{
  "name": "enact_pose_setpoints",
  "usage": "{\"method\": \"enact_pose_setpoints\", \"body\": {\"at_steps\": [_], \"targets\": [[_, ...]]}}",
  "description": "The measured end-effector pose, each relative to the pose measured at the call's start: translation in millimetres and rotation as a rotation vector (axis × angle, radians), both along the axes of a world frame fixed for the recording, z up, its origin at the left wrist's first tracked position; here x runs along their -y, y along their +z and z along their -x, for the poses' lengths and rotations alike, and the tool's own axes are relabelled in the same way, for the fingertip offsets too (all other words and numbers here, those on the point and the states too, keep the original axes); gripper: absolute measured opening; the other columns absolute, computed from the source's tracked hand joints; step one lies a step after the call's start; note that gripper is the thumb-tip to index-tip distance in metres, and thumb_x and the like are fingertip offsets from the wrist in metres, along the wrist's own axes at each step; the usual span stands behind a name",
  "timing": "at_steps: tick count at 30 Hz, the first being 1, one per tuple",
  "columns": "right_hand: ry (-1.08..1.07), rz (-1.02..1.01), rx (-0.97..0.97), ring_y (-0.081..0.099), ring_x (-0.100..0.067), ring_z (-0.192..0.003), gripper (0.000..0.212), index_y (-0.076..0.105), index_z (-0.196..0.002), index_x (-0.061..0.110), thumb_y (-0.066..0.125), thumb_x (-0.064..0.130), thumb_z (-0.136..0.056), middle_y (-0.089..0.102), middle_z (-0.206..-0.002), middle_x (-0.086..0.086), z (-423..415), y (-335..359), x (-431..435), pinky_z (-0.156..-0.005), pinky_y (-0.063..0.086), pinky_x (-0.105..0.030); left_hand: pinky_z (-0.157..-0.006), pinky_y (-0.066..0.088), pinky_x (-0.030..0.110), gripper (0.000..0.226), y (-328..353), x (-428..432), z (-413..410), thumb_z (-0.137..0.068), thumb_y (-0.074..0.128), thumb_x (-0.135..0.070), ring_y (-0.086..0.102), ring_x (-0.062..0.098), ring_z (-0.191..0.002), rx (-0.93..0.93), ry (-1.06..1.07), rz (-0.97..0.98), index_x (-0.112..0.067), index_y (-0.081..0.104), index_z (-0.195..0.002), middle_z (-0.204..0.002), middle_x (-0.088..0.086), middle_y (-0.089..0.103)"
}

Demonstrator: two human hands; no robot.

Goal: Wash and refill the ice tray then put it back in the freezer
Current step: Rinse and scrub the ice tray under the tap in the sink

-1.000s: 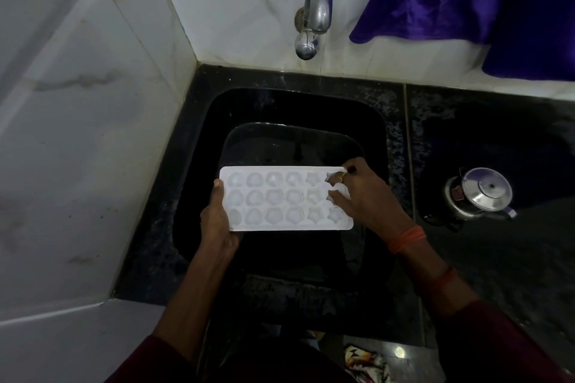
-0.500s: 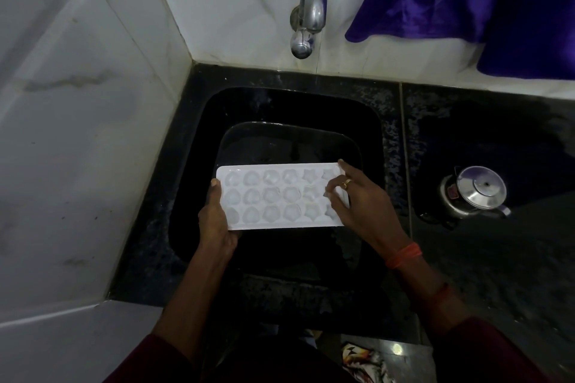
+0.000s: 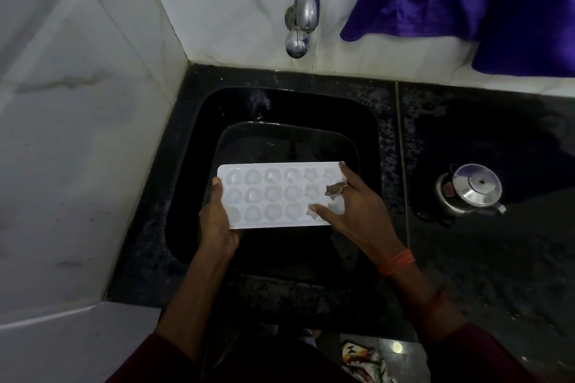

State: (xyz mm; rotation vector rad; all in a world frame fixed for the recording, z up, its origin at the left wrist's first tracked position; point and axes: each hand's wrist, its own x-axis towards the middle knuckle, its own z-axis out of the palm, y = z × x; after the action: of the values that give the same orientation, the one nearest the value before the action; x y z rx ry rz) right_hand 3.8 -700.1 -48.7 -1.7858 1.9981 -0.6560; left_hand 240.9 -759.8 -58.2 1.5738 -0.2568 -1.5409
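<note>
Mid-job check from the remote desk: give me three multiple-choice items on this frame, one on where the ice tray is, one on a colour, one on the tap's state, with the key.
1. Where is the ice tray?
A. Flat on the counter beside the kettle
B. Held over the sink
C. Standing against the wall tiles

2. What colour is the cloth hanging on the wall?
A. Purple
B. Yellow
C. White

3. What is the tap doing?
A. Pouring a strong stream into the tray
B. Showing no visible stream
C. Lying detached in the sink

Key: 1 B, the left hand grips the tray's left end and the right hand rests on its right end, above the dark basin. 2 A, the fabric at upper right is deep purple. 3 B, nothing shows between the spout and the tray.
</note>
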Motion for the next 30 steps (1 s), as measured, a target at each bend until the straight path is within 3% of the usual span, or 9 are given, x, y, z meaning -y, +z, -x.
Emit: {"method": "enact_pose_setpoints", "body": {"at_steps": [3,13,16,21,26,30], "targets": [[-0.009,0.014,0.022,0.065,-0.011,-0.115,0.059,0.071,-0.091,0.018,0.069,0.071,-0.068,0.055,-0.145,0.003,3.0,-0.8,2.2,-0.092,0.056,-0.034,-0.061,0.063,0.041,0.044,-0.6,-0.1,-0.1,-0.099,0.056,-0.052,0.078,0.027,-0.084,-0.025,-0.003,0.011,-0.013,0.073,-0.109,-0.099,0.008,0.08],[0.017,-0.058,0.002,0.062,-0.019,-0.121,0.057,0.076,-0.106,0.011,0.074,0.06,-0.077,0.036,-0.159,0.0,5.2,-3.7,0.9,-0.099,0.052,-0.033,-0.061,0.063,0.04,0.04,2.5,-0.3,3.8,-0.1,0.057,-0.05,0.078,0.026,-0.08,-0.017,0.004,0.016,-0.014,0.073,-0.103,-0.093,0.006,0.08],[0.018,-0.045,0.003,0.066,-0.02,-0.114,0.059,0.077,-0.103,0.011,0.074,0.062,-0.075,0.041,-0.157,-0.001,6.8,-2.7,1.0,-0.096,0.055,-0.037,-0.063,0.063,0.041,0.041,0.7,-0.3,3.6,-0.1,0.056,-0.051,0.078,0.025,-0.08,0.008,-0.007,0.015,-0.014,0.073,-0.103,-0.095,0.006,0.08],[0.001,0.013,-0.003,0.07,-0.018,-0.108,0.076,0.076,-0.092,0.013,0.057,0.081,-0.067,0.049,-0.152,0.001,9.2,-0.3,3.3,-0.09,0.058,-0.04,-0.072,0.062,0.047,0.045,-0.9,-2.5,2.3,-0.099,0.057,-0.054,0.077,0.031,-0.091,-0.015,-0.008,0.006,-0.013,0.073,-0.11,-0.104,0.01,0.079],[0.016,0.083,-0.011,0.071,-0.019,-0.104,0.071,0.074,-0.092,0.014,0.058,0.08,-0.07,0.049,-0.151,0.0,9.0,1.2,2.8,-0.084,0.06,-0.041,-0.059,0.062,0.04,0.042,4.4,-1.6,1.1,-0.1,0.055,-0.052,0.078,0.026,-0.084,-0.046,-0.003,0.023,-0.015,0.072,-0.111,-0.1,0.008,0.08],[-0.012,0.113,-0.007,0.072,-0.018,-0.101,0.062,0.068,-0.087,0.019,0.063,0.078,-0.068,0.05,-0.151,-0.001,8.9,2.0,-0.4,-0.079,0.061,-0.038,-0.062,0.063,0.041,0.041,6.5,0.0,1.1,-0.101,0.054,-0.052,0.078,0.026,-0.086,-0.031,-0.022,0.024,-0.016,0.072,-0.109,-0.1,0.007,0.08]]}}
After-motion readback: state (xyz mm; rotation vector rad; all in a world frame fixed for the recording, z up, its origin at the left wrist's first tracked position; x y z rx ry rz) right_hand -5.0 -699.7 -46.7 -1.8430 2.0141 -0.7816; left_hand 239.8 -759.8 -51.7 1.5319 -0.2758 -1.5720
